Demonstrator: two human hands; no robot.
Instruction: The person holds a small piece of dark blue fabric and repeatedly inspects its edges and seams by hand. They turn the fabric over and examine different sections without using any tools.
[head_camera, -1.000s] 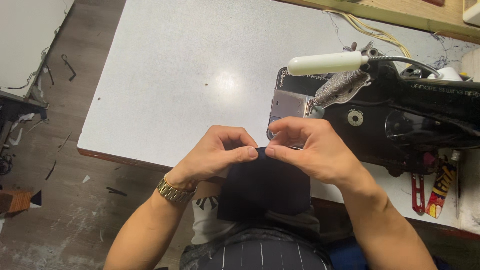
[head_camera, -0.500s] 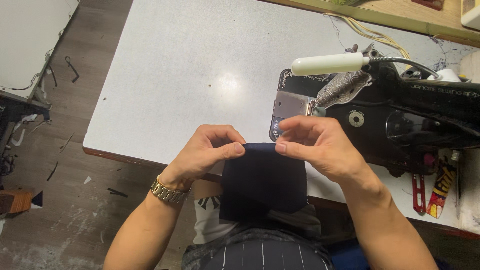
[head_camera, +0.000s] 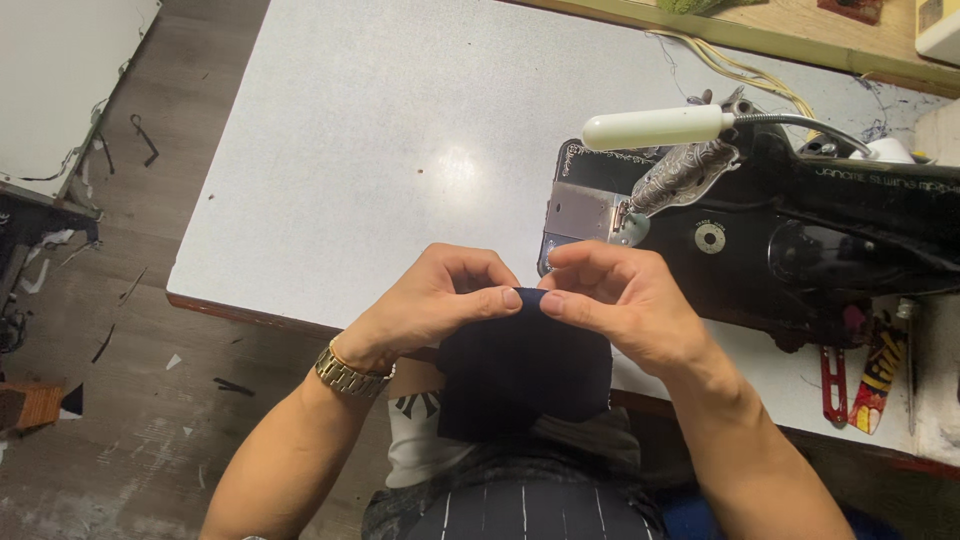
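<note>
A piece of dark navy cloth (head_camera: 525, 365) is held up at the near edge of the white table (head_camera: 380, 150), in front of the person's body. Its top edge is pinched by both hands, and the rest hangs down over the table edge toward the lap. The left hand (head_camera: 435, 300) is closed on the top edge at the left, with the thumb pressed against the forefinger. A gold metal watch (head_camera: 350, 375) is worn on this wrist. The right hand (head_camera: 620, 300) is closed on the same edge just beside it, so that the two thumbs are almost touching.

Behind the right hand a black sewing machine (head_camera: 800, 240) is placed on the table. A small round silver badge (head_camera: 710, 238) is seen on its front, and a line of pale lettering runs along its top. A cream-coloured lamp (head_camera: 655, 128) on a bent metal neck is fixed above the steel needle plate (head_camera: 580, 212).

At the right of the table, near the machine, a red-handled tool (head_camera: 834, 385) and a narrow package in yellow, red and black (head_camera: 878, 375) are laid side by side. Scraps are scattered on the wooden floor (head_camera: 120, 420) at the left.
</note>
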